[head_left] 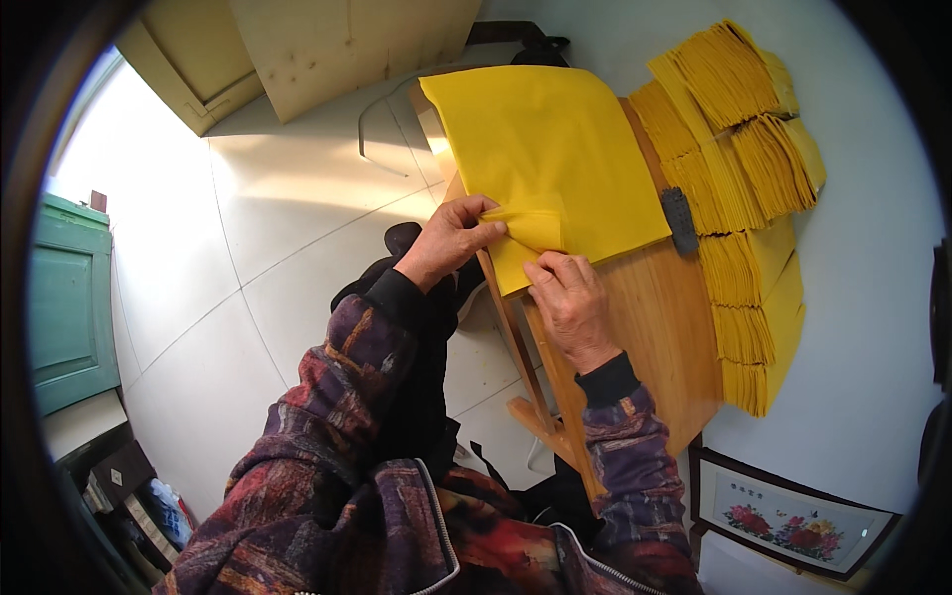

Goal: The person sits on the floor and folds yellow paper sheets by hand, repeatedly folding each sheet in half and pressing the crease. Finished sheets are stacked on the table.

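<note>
We are in what looks like a home doubling as a workroom; across the wooden table (pixel 654 317) lies a yellow sheet (pixel 555 139), with stacks of folded yellow sheets (pixel 734 183) along the table's right side; off the table's near right corner, a framed flower picture (pixel 793 514); left of the table, pale floor tiles (pixel 178 258) and, farther out, teal panelled woodwork (pixel 69 297).

Small dark characters (pixel 749 491) in a row; on the framed flower picture (pixel 793 516)
</note>
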The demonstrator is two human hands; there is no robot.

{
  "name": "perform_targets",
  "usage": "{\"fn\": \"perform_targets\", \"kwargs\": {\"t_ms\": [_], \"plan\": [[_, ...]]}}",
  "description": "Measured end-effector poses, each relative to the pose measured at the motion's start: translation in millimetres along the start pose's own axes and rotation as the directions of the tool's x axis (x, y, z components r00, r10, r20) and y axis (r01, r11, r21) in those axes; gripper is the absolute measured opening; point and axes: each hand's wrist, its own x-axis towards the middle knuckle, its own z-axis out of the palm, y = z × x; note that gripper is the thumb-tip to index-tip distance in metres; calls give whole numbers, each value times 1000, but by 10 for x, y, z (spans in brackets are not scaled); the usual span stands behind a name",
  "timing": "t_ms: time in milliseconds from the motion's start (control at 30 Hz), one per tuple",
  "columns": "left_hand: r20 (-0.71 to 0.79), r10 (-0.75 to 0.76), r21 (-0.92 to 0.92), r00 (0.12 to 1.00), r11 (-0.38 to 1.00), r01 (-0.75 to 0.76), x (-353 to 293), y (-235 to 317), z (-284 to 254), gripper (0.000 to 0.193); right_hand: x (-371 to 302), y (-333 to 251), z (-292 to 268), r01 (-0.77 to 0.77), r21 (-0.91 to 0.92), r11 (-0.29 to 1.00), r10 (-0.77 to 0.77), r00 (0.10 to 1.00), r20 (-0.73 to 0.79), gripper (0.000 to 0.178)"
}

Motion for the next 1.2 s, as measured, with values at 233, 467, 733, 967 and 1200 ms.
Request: {"fn": "perform_targets", "kwargs": {"t_ms": [233, 467, 733, 967, 1200], "plan": [[6, -8, -19, 1000, 1000, 8, -17, 19, 4, 12, 45, 45, 10, -105, 202, 974, 114, 993, -34, 13], [10, -29, 18, 1000, 999, 28, -36, 59, -21, 13, 106, 77, -47, -277, 440, 854, 257, 961, 105, 11], [-7, -9, 17, 1000, 1000, 9, -33, 44, 4, 13, 153, 92, -97, -351, 496, 794, 294, 937, 191, 11], [-18, 36, 204, 999, 978, -32, -20, 11, -33, 16, 11, 208, -94, -345, 573, 744, 379, 923, 64, 9], [-41, 2, 46, 999, 999, 0, -4, -12, -28, 12, -427, 1591, -189, -714, 383, 586, 809, 490, -323, 11]]}}
